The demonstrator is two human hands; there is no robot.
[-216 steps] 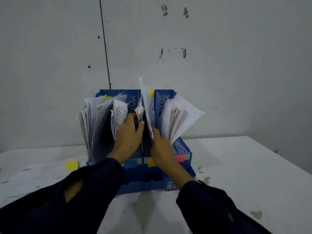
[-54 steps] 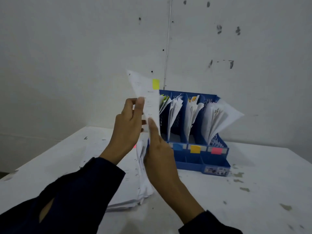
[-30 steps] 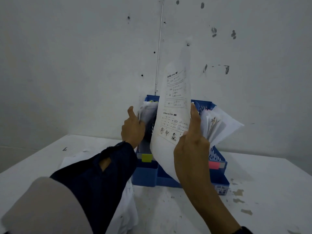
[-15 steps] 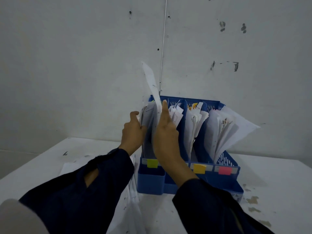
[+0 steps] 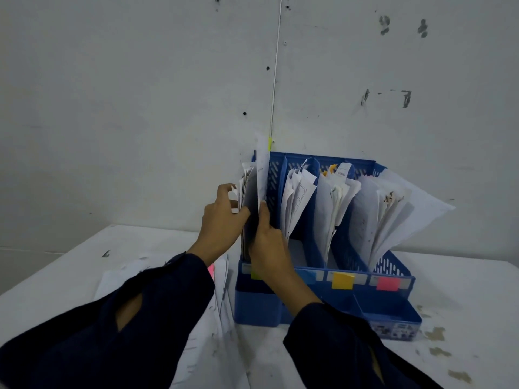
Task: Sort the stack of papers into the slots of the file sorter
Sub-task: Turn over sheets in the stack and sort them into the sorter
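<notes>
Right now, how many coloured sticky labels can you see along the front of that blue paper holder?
3 plainly: a green label half hidden by the right hand, a yellow label and a pink label further right on the file sorter. A blue one may sit between green and yellow.

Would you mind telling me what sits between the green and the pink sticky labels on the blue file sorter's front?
In the head view, a blue label and a yellow sticky label sit between them.

Sorter ahead of both hands, loose papers beneath the left arm

The file sorter [image 5: 323, 293] stands on the table [image 5: 463, 304] ahead of the hands. The left hand [image 5: 222, 220] and right hand [image 5: 269, 242] meet at its leftmost slot, where a sheet [image 5: 262, 175] stands between them. The paper stack [image 5: 196, 318] lies under the left arm
</notes>
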